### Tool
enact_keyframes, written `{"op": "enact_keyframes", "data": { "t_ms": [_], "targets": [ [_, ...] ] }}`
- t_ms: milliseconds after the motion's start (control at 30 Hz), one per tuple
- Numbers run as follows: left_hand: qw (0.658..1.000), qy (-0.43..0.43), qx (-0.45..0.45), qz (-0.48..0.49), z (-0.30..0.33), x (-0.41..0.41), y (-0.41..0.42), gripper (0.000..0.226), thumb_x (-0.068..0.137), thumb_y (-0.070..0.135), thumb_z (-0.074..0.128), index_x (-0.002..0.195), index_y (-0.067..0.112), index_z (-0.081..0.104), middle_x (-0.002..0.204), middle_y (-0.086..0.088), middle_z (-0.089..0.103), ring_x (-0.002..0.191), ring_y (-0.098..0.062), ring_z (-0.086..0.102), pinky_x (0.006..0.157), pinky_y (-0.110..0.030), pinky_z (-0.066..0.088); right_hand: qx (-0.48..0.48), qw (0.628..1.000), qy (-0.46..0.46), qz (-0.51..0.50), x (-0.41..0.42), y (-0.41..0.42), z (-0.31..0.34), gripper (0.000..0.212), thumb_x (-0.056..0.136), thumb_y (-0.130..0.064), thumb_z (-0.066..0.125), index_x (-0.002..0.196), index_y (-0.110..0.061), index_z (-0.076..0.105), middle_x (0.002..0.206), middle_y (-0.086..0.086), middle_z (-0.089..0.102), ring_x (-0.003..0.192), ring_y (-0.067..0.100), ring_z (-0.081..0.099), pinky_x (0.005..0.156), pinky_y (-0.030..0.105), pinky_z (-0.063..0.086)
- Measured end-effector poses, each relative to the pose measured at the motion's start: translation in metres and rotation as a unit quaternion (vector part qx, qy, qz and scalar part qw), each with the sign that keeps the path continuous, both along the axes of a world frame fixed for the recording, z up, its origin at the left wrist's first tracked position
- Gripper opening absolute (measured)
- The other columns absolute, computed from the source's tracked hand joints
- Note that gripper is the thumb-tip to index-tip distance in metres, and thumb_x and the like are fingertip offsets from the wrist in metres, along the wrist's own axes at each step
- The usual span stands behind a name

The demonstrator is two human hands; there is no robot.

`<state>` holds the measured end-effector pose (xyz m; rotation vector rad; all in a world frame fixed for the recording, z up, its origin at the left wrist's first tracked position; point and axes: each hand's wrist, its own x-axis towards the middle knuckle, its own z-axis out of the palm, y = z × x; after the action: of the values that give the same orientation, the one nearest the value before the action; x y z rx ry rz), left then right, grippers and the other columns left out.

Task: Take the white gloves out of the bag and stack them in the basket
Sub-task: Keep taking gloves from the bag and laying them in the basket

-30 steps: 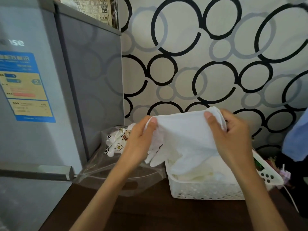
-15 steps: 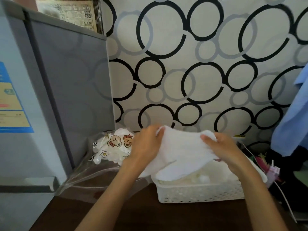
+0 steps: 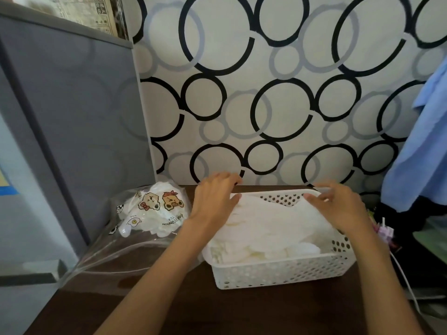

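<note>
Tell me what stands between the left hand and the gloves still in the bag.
Only the clear bag's own plastic. The left hand rests on the gloves in the basket; the remaining gloves lie just left of it, and no other object sits between them.

clear bag [image 3: 135, 228] w/ bear print reads "AFTERNOON TEA", newspaper [image 3: 79, 10] atop fridge illegible

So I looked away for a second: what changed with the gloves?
Both hands lowered the white cloth glove from mid-air into the white perforated plastic basket. The left hand and right hand now rest on it, fingers relaxed. The clear printed bag stayed put.
</note>
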<state>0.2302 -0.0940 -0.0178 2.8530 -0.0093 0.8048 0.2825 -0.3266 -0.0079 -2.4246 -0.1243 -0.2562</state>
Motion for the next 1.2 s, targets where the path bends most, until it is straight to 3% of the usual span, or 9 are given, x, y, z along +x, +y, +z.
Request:
{"op": "enact_keyframes", "data": {
  "t_ms": [133,233,367,533,633,733,867,1033,1200],
  "targets": [
    [0.979,0.115,0.010,-0.171,0.003,-0.011,-0.008,0.035,0.100,0.040,0.039,0.132,0.031,0.050,0.141,0.011,0.047,0.131,-0.008,0.037,0.103,-0.025,0.027,-0.053,0.994,0.066,0.066,-0.016,-0.014,0.030,0.009,0.084,-0.032,0.068,0.090,-0.025,0.064,0.096,0.001,0.065,0.085,0.017,0.058,0.071,0.029,0.043],
    [0.947,0.262,0.039,-0.180,-0.003,-0.008,-0.010,0.047,0.101,0.047,0.027,0.146,0.035,0.034,0.156,0.011,0.027,0.143,-0.010,0.020,0.116,-0.034,0.014,-0.192,0.930,0.257,0.182,-0.032,-0.014,0.036,0.026,0.082,-0.042,0.066,0.098,-0.022,0.070,0.093,-0.005,0.068,0.084,0.010,0.062,0.065,0.019,0.047],
    [0.925,0.336,0.054,-0.170,-0.016,-0.003,-0.008,0.051,0.100,0.051,0.019,0.149,0.038,0.022,0.159,0.012,0.014,0.147,-0.010,0.008,0.118,-0.039,0.008,-0.242,0.898,0.271,0.246,-0.039,-0.009,0.037,0.030,0.078,-0.047,0.069,0.097,-0.024,0.075,0.101,-0.009,0.071,0.095,0.009,0.062,0.081,0.022,0.050],
    [0.914,0.354,-0.079,-0.182,-0.016,0.004,-0.007,0.054,0.100,0.051,0.020,0.148,0.030,0.032,0.157,0.009,0.023,0.145,-0.013,0.018,0.119,-0.037,0.012,-0.233,0.880,0.247,0.333,-0.052,0.018,0.041,0.026,0.090,-0.046,0.055,0.085,-0.026,0.072,0.084,-0.015,0.068,0.081,0.004,0.060,0.081,0.023,0.048],
    [0.900,0.347,-0.178,-0.195,-0.003,0.003,-0.007,0.049,0.101,0.046,0.027,0.136,0.023,0.051,0.145,0.004,0.044,0.133,-0.018,0.039,0.112,-0.038,0.030,-0.283,0.852,0.249,0.362,-0.055,0.039,0.032,0.032,0.097,-0.039,0.044,0.089,-0.020,0.069,0.097,-0.003,0.069,0.092,0.019,0.063,0.088,0.031,0.046],
    [0.930,0.286,-0.143,-0.179,0.010,-0.007,-0.008,0.055,0.091,0.064,0.038,0.129,0.029,0.056,0.135,0.009,0.053,0.129,-0.018,0.044,0.107,-0.040,0.034,-0.246,0.877,0.223,0.346,-0.052,0.027,0.039,0.025,0.095,-0.033,0.050,0.094,-0.021,0.072,0.105,-0.001,0.070,0.086,0.012,0.063,0.087,0.030,0.049],
    [0.938,0.324,-0.009,-0.119,0.009,-0.018,-0.022,0.095,0.071,0.078,0.053,0.150,0.038,0.016,0.160,0.012,0.010,0.147,-0.013,0.003,0.117,-0.042,0.004,-0.083,0.953,0.132,0.262,-0.041,-0.002,0.047,0.015,0.083,-0.021,0.069,0.086,-0.036,0.070,0.090,-0.009,0.068,0.083,0.007,0.061,0.077,0.025,0.048],
    [0.922,0.362,0.074,-0.113,-0.008,-0.009,-0.025,0.109,0.075,0.072,0.058,0.151,0.033,-0.009,0.159,0.006,-0.017,0.145,-0.018,-0.023,0.117,-0.045,-0.014,-0.188,0.909,0.214,0.306,-0.028,0.009,0.017,0.066,0.088,-0.028,0.064,0.141,-0.044,0.029,0.149,-0.011,0.029,0.137,0.014,0.026,0.111,0.037,0.026],
    [0.896,0.423,0.109,-0.078,-0.018,-0.012,-0.018,0.106,0.079,0.076,0.045,0.149,0.028,-0.020,0.156,0.006,-0.026,0.143,-0.017,-0.026,0.118,-0.045,-0.013,-0.306,0.853,0.319,0.276,-0.020,0.008,0.006,0.077,0.095,-0.040,0.051,0.151,-0.029,-0.001,0.159,-0.005,-0.003,0.146,0.018,0.004,0.115,0.033,0.011]
  ]
}}
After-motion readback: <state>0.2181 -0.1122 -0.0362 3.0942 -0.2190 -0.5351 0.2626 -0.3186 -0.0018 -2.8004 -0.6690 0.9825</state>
